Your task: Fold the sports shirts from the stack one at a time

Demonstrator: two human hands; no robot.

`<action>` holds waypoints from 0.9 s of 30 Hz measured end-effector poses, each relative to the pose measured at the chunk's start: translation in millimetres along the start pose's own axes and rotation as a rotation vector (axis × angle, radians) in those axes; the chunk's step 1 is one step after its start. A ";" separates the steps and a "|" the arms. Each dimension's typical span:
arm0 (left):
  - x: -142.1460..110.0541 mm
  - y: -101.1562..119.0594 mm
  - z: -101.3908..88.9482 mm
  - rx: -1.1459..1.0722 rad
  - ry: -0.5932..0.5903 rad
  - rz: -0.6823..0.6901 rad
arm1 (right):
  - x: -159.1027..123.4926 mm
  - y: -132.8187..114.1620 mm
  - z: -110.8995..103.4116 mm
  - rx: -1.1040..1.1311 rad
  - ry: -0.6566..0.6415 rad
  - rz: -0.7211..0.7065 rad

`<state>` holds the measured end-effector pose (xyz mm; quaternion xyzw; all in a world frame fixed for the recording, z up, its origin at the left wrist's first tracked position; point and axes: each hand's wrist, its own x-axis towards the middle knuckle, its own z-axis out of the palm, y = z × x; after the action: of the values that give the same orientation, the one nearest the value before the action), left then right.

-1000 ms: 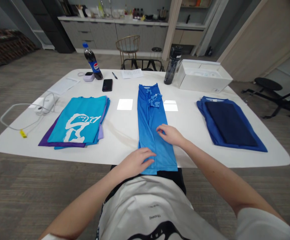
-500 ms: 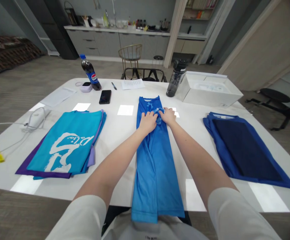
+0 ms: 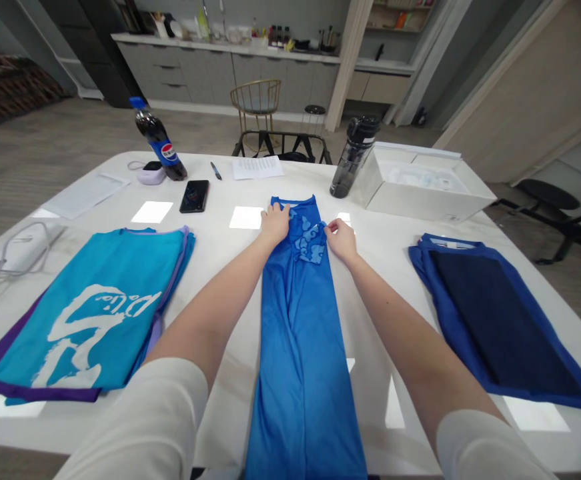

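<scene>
A blue T-shirt (image 3: 297, 347), folded lengthwise into a long strip, runs down the middle of the table toward me. Its neckline is at the far end, and the near end reaches the bottom of the view. A sleeve with a lighter blue pattern lies folded back on top. My left hand (image 3: 275, 225) rests on the shirt's upper left side, fingers laid out over the cloth. At the opposite side, my right hand (image 3: 341, 239) pinches the edge of the patterned sleeve between thumb and fingers.
Folded shirts (image 3: 105, 307) are stacked on the left, and dark blue folded clothes (image 3: 500, 313) lie on the right. Farther back stand a cola bottle (image 3: 160, 143), a phone (image 3: 195, 197), a black water bottle (image 3: 354, 157) and a white box (image 3: 420, 193). A power strip (image 3: 27, 247) sits far left.
Both hands were close together on the bunched sleeve. Now they are apart, left hand farther left, and the sleeve lies flatter with its pattern showing. The view has shifted slightly.
</scene>
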<state>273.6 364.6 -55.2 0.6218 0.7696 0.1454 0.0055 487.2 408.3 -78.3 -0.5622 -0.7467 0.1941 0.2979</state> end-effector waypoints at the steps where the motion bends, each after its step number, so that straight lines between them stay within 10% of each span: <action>1: 11.1 -5.3 2.6 0.027 -0.028 0.009 | -0.5 -1.8 0.7 -0.020 -0.009 0.006; 9: 49.6 -35.7 1.2 0.004 -0.123 0.068 | -4.3 -20.8 -5.8 -0.108 -0.011 0.057; 16: 44.4 -38.4 -0.2 -0.127 0.167 -0.102 | 13.2 -32.4 0.6 -0.099 0.021 0.119; 21: 6.0 -29.3 -1.6 -0.161 0.191 0.157 | 5.6 -35.1 6.4 -0.206 0.038 0.053; 27: -93.4 -47.2 -37.4 -0.168 -0.031 0.649 | -80.6 -39.2 -31.4 -0.135 -0.223 -0.417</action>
<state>242.6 258.3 -46.4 0.8338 0.5166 0.1933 0.0219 495.0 318.5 -48.6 -0.3898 -0.8861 0.1390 0.2087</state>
